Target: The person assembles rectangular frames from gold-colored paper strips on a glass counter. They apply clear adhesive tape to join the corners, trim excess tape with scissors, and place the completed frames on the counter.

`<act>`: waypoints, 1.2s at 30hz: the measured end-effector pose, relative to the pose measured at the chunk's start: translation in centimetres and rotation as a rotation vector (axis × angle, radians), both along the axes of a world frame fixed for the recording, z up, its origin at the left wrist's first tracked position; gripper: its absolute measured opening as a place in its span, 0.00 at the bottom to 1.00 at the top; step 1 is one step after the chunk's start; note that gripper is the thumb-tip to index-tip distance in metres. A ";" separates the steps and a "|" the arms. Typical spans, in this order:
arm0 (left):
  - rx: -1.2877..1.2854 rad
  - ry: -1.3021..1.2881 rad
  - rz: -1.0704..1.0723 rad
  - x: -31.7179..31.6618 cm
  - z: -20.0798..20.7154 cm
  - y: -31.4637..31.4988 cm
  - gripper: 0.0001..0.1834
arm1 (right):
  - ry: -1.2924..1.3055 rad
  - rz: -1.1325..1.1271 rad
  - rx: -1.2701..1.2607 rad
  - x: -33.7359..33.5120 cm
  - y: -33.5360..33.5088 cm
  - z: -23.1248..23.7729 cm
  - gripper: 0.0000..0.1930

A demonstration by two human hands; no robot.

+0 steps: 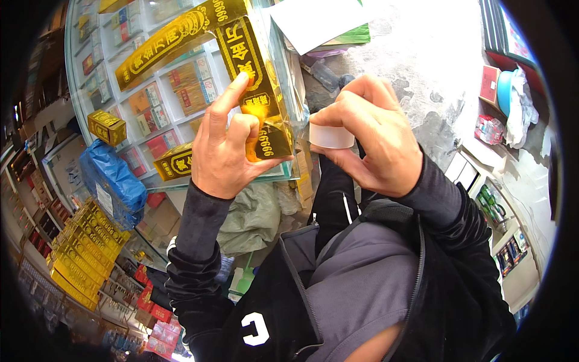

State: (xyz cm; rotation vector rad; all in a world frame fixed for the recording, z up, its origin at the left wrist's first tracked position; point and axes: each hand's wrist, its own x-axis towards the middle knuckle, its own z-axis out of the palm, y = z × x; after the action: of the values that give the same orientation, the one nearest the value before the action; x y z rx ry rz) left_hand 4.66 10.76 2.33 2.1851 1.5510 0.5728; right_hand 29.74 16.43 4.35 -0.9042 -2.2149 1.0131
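At the right edge of the glass counter [181, 142], my left hand [220, 133] holds a shiny gold-and-black cardboard box [244, 57]. Its index finger lies along the printed face, while the thumb presses by the lower end. Another long gold panel [175, 36] runs off to the left from the box's far end; whether they are one piece I cannot tell. Between thumb and fingers, my right hand [374, 136] grips a roll of clear tape [332, 137], just right of the box's lower end. A strip of tape seems to reach from roll to box, though it is hard to make out.
Small packs fill the white compartments under the glass. A small gold box [107, 127] and a blue plastic bag [111, 175] are at the left. Stacked gold boxes [87, 253] stand lower left. White paper [319, 21] lies at the far side, and a grey-green bag [250, 217] hangs below the counter.
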 end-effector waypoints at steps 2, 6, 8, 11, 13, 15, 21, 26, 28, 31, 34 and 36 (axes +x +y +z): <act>0.000 -0.001 0.001 0.0 0.0 0.0 0.33 | -0.001 0.027 0.021 -0.2 0.5 0.7 0.21; 0.010 -0.001 -0.002 0.0 0.0 0.1 0.33 | -0.020 0.056 0.087 -0.5 0.9 1.1 0.22; 0.000 -0.007 0.000 0.0 0.0 0.0 0.33 | -0.042 0.049 0.110 -0.3 1.0 0.9 0.20; 0.001 0.009 -0.011 -0.1 0.0 0.1 0.34 | -0.073 0.023 0.123 0.3 1.5 -0.2 0.18; 0.025 0.040 -0.030 -0.2 -0.1 0.2 0.36 | -0.081 0.022 0.089 0.8 1.5 -1.0 0.19; -0.017 0.016 0.000 0.0 0.0 0.0 0.34 | -0.070 -0.009 0.032 0.8 1.4 -2.3 0.20; -0.012 0.031 -0.024 -0.1 0.3 0.0 0.35 | -0.014 -0.033 -0.041 0.3 0.8 -5.6 0.17; 0.004 0.068 -0.045 -0.1 0.3 0.2 0.39 | 0.085 -0.210 -0.180 -1.7 -0.6 -7.8 0.16; 0.032 0.060 -0.029 0.0 0.3 0.1 0.35 | 0.140 -0.259 -0.238 -2.4 -1.3 -8.2 0.16; 0.014 0.063 -0.020 0.2 0.3 0.1 0.35 | 0.177 -0.286 -0.343 -3.0 -1.9 -8.6 0.17; -0.042 0.068 -0.018 0.2 0.4 -0.1 0.39 | 0.225 -0.283 -0.428 -3.2 -2.0 -8.7 0.17; -0.027 0.074 -0.031 0.2 0.4 0.0 0.38 | 0.237 -0.270 -0.454 -3.1 -1.9 -8.8 0.17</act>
State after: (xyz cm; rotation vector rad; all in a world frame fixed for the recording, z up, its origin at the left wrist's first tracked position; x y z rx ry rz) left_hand 4.91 10.71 2.74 2.2287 1.5501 0.4641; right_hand 26.60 14.51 -4.43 -1.1698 -1.6415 1.4324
